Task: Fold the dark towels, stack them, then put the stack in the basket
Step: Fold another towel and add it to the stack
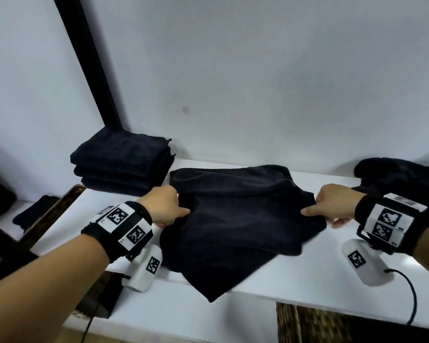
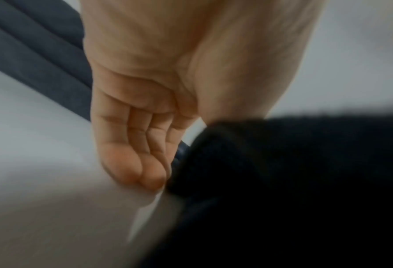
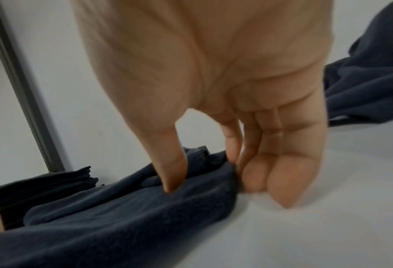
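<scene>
Hands apart, left hand [image 1: 164, 207] and right hand [image 1: 334, 205] each pinching opposite edges of dark towel [image 1: 235, 226].

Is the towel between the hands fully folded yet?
Partly folded. The towel lies loosely doubled, one corner overhanging the table edge; both hands pinch its sides.

No readable words or numbers are showing anywhere — only black-and-white square code markers on the left wristband [image 1: 124, 225], the right wristband [image 1: 388, 222] and the white camera housings beneath them.
</scene>
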A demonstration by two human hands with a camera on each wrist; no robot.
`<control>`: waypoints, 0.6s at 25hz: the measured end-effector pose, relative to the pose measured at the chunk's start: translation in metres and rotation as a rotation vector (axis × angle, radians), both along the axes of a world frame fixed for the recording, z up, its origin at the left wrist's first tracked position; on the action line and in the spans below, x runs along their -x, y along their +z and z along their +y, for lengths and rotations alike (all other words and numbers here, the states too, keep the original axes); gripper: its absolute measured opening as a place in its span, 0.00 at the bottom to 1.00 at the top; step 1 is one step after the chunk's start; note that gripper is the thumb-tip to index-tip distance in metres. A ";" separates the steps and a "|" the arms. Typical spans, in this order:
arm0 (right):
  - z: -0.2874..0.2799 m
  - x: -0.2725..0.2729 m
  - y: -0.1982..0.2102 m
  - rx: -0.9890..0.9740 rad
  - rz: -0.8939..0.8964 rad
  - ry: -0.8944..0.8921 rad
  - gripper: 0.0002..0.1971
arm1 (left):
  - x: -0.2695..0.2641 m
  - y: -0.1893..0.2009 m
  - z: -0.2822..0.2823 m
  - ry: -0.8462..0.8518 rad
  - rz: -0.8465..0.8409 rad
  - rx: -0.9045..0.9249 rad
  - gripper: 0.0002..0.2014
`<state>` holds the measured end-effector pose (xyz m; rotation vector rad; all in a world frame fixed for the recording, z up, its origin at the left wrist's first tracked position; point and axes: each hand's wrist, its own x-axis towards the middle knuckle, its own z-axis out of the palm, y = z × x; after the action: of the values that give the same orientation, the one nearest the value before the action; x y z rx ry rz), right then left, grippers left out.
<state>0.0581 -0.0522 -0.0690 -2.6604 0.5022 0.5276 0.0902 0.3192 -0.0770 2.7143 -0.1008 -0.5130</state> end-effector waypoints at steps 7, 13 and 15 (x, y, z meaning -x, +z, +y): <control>-0.006 0.005 0.001 -0.276 0.109 0.018 0.17 | -0.005 0.000 -0.019 0.085 0.029 0.110 0.17; -0.019 0.008 0.014 -0.471 0.157 0.163 0.06 | -0.008 -0.004 -0.021 0.010 0.093 0.029 0.18; -0.023 0.007 0.019 -0.502 0.104 0.158 0.05 | -0.014 -0.003 -0.017 0.091 0.058 0.136 0.18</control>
<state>0.0509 -0.0751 -0.0500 -2.2066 0.1565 0.7332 0.1038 0.3026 -0.0802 2.5563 0.0032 -0.5379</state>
